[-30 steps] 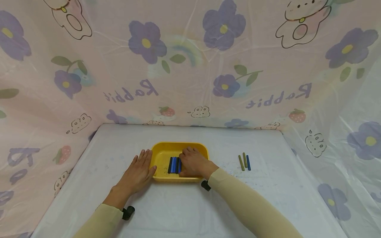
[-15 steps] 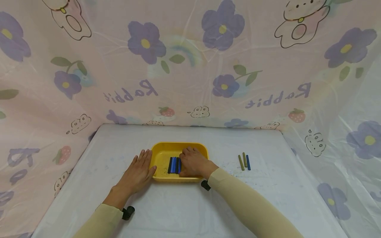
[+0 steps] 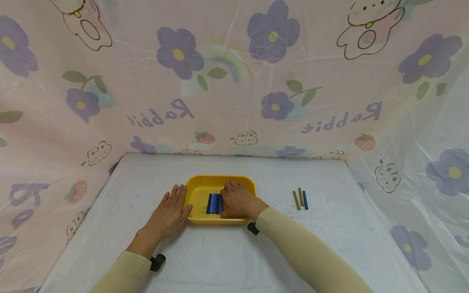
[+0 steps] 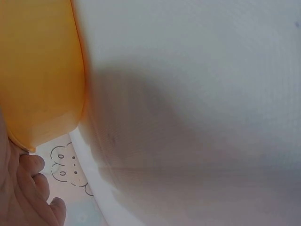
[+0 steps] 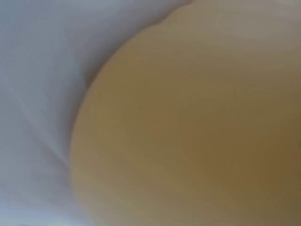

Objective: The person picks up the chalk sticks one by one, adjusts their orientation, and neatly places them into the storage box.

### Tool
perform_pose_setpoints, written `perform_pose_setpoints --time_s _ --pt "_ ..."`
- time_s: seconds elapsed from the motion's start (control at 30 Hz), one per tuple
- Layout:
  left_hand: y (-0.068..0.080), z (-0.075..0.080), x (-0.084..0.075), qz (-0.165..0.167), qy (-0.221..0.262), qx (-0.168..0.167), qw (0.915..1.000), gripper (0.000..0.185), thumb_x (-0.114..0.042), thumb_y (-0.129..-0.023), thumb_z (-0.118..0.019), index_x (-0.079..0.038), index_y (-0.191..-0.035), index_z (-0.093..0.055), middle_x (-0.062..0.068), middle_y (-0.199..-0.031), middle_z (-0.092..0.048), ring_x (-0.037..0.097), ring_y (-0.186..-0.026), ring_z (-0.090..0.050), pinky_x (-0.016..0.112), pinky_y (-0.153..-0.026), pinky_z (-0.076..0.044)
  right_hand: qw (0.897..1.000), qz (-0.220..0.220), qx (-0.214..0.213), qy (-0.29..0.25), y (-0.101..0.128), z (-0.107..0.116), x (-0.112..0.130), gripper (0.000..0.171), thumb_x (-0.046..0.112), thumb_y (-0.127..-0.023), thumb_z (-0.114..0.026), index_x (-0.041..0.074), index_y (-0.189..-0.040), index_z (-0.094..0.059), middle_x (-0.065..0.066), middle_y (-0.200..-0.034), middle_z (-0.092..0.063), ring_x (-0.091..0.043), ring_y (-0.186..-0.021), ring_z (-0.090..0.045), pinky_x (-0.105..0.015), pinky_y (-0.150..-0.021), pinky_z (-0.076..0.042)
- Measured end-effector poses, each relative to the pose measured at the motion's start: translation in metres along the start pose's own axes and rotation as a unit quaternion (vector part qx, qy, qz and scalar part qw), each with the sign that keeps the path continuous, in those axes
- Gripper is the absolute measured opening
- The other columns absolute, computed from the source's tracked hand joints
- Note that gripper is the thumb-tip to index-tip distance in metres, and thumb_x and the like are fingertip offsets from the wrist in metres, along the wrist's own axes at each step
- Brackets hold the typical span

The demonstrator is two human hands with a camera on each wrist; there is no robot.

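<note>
The right hand [image 3: 237, 200] is resting knuckles-up inside the yellow plastic tray [image 3: 199, 188], its fingers bent down over the right end of a row of short sticks [image 3: 214, 203], blue and black, lying side by side on the tray floor. Whether the fingers are pinching one stick or only pressing on the row, I cannot tell; the right wrist view is showing only a blurred tan mass. The left hand [image 3: 169, 213] is lying flat on the white surface [image 3: 220, 260], fingers straight, its fingertips [image 4: 33, 165] touching the tray's left wall and steadying it.

The sticks are looking light, stiff and thin, probably crayons or chalk, so likely to snap under a hard squeeze and to roll on the smooth tray floor. A gentle pinch across the middle of one stick, thumb and forefinger on opposite sides, would suit them best. The tray itself seems light and liable to slide.

Three more sticks [image 3: 300, 199], two olive and one blue, are lying on the surface well to the right of the tray.
</note>
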State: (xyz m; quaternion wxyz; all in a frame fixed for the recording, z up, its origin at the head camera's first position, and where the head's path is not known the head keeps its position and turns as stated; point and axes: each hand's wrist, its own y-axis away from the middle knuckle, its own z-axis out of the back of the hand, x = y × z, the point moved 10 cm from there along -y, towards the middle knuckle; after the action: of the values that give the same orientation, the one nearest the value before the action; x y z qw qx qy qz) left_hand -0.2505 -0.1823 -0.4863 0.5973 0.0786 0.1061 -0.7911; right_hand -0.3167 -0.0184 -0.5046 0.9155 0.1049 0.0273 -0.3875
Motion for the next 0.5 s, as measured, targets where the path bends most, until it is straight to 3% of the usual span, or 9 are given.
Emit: perform_pose_setpoints --time_s 0.33,0.5 --pt "-0.001 -0.001 -0.001 0.002 -0.002 0.002 1.0000 0.073 -0.040 -0.114 -0.043 0.008 -0.164 -0.021 0.025 -0.171 -0.027 0.043 -0.161 -0.020 0.061 -0.130 -0.020 1.000 0.000 0.006 -0.011 0.008 0.007 -0.003 0.084 0.076 -0.089 -0.065 0.009 -0.139 -0.063 -0.006 -0.132 -0.060 -0.022 -0.116 -0.050 -0.040 -0.104 -0.047" --pt "-0.001 -0.001 0.001 0.006 0.002 0.004 1.0000 0.073 -0.039 -0.114 -0.042 0.008 -0.165 -0.020 0.025 -0.172 -0.025 0.043 -0.161 -0.019 0.061 -0.131 -0.018 0.999 0.003 -0.041 0.016 0.024 0.027 -0.012 0.078 0.071 -0.093 -0.063 0.008 -0.138 -0.063 -0.006 -0.132 -0.062 -0.025 -0.118 -0.052 -0.041 -0.102 -0.047"
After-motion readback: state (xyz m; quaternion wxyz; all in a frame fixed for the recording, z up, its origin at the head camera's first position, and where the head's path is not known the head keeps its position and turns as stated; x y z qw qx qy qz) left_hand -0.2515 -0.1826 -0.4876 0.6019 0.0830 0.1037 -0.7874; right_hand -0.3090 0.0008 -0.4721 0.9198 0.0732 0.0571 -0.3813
